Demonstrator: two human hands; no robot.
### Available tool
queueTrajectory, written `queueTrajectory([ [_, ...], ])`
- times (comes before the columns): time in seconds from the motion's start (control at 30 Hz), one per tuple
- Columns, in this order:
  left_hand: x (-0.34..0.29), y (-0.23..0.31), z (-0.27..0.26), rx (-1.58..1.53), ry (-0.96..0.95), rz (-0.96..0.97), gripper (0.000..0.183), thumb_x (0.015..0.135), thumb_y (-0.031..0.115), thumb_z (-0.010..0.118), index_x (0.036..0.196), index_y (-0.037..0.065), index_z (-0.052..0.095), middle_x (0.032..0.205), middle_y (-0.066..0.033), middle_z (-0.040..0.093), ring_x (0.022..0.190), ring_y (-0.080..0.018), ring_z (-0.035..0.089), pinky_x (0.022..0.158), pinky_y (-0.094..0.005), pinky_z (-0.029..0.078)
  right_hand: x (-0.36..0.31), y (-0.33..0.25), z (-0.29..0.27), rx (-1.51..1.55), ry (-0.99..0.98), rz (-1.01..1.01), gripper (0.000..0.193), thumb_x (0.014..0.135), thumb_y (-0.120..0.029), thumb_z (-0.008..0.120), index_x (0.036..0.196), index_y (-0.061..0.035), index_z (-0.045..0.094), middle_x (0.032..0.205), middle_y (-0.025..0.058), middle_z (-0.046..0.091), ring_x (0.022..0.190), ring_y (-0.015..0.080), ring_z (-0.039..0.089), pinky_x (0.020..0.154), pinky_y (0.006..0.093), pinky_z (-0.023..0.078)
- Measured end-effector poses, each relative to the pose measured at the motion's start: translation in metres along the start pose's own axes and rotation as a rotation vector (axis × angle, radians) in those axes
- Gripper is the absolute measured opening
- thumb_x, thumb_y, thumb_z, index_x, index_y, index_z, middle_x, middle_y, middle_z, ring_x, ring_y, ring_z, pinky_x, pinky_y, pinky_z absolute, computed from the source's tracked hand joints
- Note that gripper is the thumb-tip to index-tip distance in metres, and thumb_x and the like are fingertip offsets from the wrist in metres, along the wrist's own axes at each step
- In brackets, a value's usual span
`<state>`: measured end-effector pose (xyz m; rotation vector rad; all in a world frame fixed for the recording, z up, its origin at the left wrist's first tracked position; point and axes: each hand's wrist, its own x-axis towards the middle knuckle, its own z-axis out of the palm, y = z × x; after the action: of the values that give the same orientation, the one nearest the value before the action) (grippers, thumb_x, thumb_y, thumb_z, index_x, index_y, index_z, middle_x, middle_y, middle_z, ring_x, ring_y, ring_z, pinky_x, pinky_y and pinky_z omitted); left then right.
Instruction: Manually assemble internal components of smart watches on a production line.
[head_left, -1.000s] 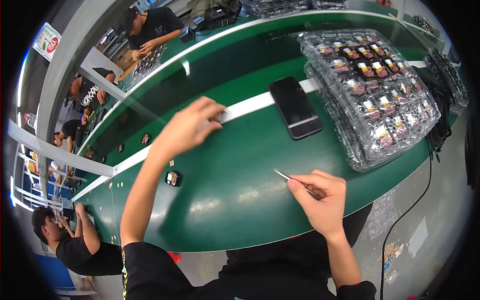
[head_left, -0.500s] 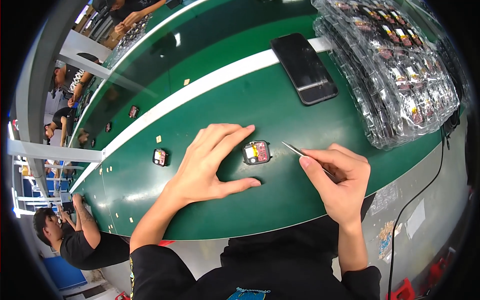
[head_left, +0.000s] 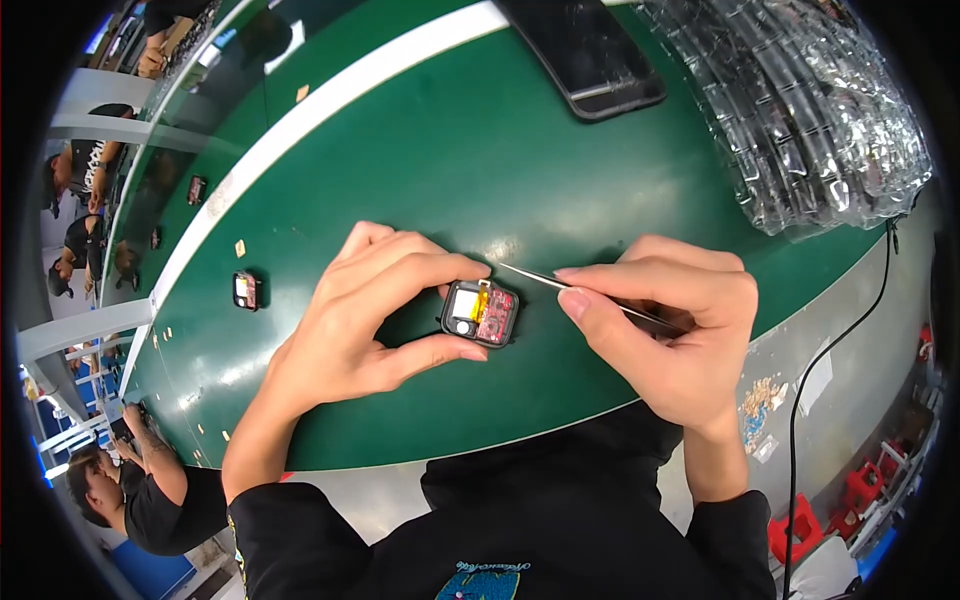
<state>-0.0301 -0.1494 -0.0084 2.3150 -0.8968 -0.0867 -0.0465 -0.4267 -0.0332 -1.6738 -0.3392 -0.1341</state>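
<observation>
An open square smartwatch case [head_left: 480, 314] lies on the green table, showing a red circuit board, a white block and yellow tape inside a black shell. My left hand [head_left: 350, 325] grips it by its edges, index finger at the top and thumb at the bottom. In my right hand [head_left: 675, 330] is a pair of thin metal tweezers [head_left: 538, 276], pinched between thumb and fingers. Their tip hovers just off the upper right of the case, apart from it. A second open watch case [head_left: 246, 290] sits to the left of my left hand.
A black smartphone [head_left: 595, 65] lies at the far side, beside a stack of clear plastic trays [head_left: 800, 110]. A white strip [head_left: 290, 135] crosses the green table [head_left: 420, 170]. More cases [head_left: 197, 188] lie beyond it. A co-worker [head_left: 150, 490] sits at left.
My left fingers have closed on the watch case, which was untouched between them before. The tweezers have come nearer to it. The whole view has shifted, with phone and trays now higher.
</observation>
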Motion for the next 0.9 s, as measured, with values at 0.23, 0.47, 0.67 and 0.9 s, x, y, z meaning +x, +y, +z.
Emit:
queueTrajectory([
  [0.23, 0.001, -0.007, 0.003, 0.011, 0.014, 0.005, 0.068, 0.065, 0.044, 0.100, 0.115, 0.001, 0.081, 0.093, -0.0050, 0.076, 0.074, -0.0185, 0.057, 0.078, -0.0340, 0.042, 0.002, 0.000, 0.006, -0.202, -0.116, -0.095, 0.018, 0.076, 0.010, 0.082, 0.092, 0.0016, 0.085, 0.058, 0.0015, 0.060, 0.045, 0.0052, 0.042, 0.045, 0.0257, 0.025],
  [0.47, 0.003, -0.011, 0.002, 0.023, 0.005, 0.048, 0.072, 0.064, 0.045, 0.100, 0.115, -0.002, 0.081, 0.093, -0.0067, 0.076, 0.074, -0.0185, 0.059, 0.079, -0.0346, 0.042, 0.002, 0.002, 0.011, -0.262, -0.123, -0.108, 0.017, 0.076, 0.009, 0.083, 0.092, 0.0013, 0.085, 0.061, 0.0022, 0.062, 0.045, 0.0051, 0.044, 0.044, 0.0251, 0.026],
  [0.67, 0.002, -0.009, 0.001, 0.000, 0.011, 0.004, 0.072, 0.064, 0.046, 0.099, 0.115, -0.001, 0.081, 0.092, -0.0053, 0.075, 0.071, -0.0165, 0.052, 0.077, -0.0339, 0.042, 0.003, 0.002, 0.007, -0.279, -0.125, -0.133, 0.021, 0.076, 0.009, 0.085, 0.095, -0.0004, 0.086, 0.064, 0.0018, 0.064, 0.046, 0.0044, 0.045, 0.044, 0.0238, 0.027],
  [0.9, 0.007, -0.003, 0.000, 0.030, 0.004, -0.034, 0.069, 0.065, 0.045, 0.100, 0.113, 0.000, 0.081, 0.090, -0.0047, 0.074, 0.068, -0.0157, 0.050, 0.073, -0.0324, 0.041, 0.001, 0.003, 0.008, -0.381, -0.089, -0.219, 0.030, 0.071, 0.009, 0.088, 0.100, -0.0017, 0.088, 0.071, 0.0008, 0.065, 0.046, 0.0043, 0.046, 0.043, 0.0241, 0.030],
])
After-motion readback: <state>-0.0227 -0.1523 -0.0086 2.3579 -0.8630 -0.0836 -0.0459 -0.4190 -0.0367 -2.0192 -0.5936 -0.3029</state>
